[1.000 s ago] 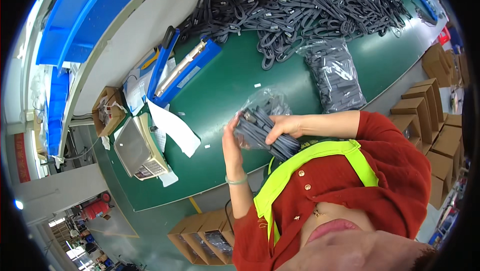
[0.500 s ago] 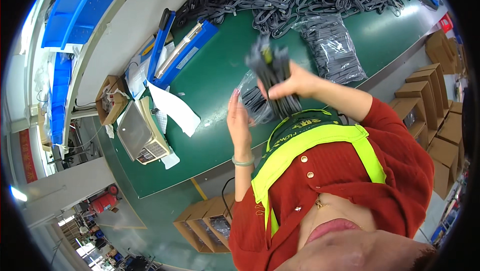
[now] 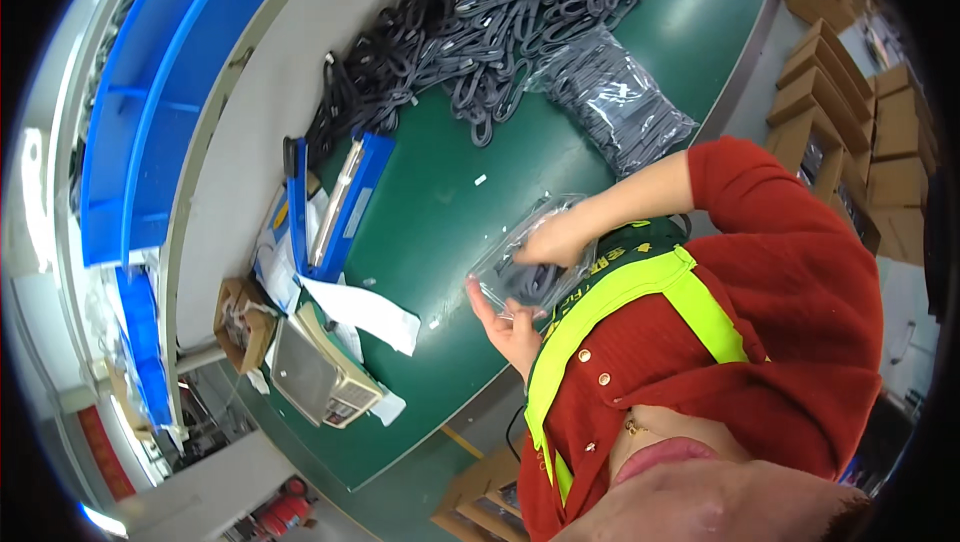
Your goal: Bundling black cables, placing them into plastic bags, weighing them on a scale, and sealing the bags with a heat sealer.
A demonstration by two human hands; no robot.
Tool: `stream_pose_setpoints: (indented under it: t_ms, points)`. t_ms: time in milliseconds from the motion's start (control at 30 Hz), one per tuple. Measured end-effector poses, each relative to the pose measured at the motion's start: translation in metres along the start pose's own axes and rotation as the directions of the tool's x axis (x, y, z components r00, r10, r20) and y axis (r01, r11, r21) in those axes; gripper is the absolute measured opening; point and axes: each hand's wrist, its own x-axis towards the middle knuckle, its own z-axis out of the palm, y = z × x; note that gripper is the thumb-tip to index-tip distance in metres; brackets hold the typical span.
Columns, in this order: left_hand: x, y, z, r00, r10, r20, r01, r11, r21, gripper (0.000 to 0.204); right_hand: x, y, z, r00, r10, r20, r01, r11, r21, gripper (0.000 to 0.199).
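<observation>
A clear plastic bag lies at the near edge of the green table, with dark grey looped cords inside it. My left hand grips the near side of the bag, thumb and fingers at its edge, one finger stretched along it. Reaching in at the bag's mouth, my right hand is closed over the cords; its fingertips are partly hidden by plastic and cords. Beyond the right forearm rests a filled clear bag of the same grey cords.
A large heap of grey cords covers the table's far side. To the left are a blue paper cutter, white paper, a scale and a small cardboard box. Cardboard boxes stand at right, blue bins at upper left.
My right hand has brought the bundle of cords down into the clear bag. My left hand, open beside the bag before, now grips its edge. The view has turned.
</observation>
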Motion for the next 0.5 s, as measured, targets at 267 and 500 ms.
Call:
stream_pose_setpoints:
  t_ms: [267, 500]
  points:
    - [0.003, -0.016, -0.002, 0.997, 0.013, 0.082, -0.016, 0.999, 0.039, 0.079, 0.032, 0.019, 0.066, 0.831, -0.374, -0.412, 0.294, 0.924, -0.246, 0.075]
    - [0.007, -0.006, 0.003, 0.991, 0.099, 0.094, -0.106, 0.992, 0.073, 0.078, 0.033, 0.024, 0.047, 0.879, -0.255, -0.402, 0.215, 0.966, -0.141, 0.078]
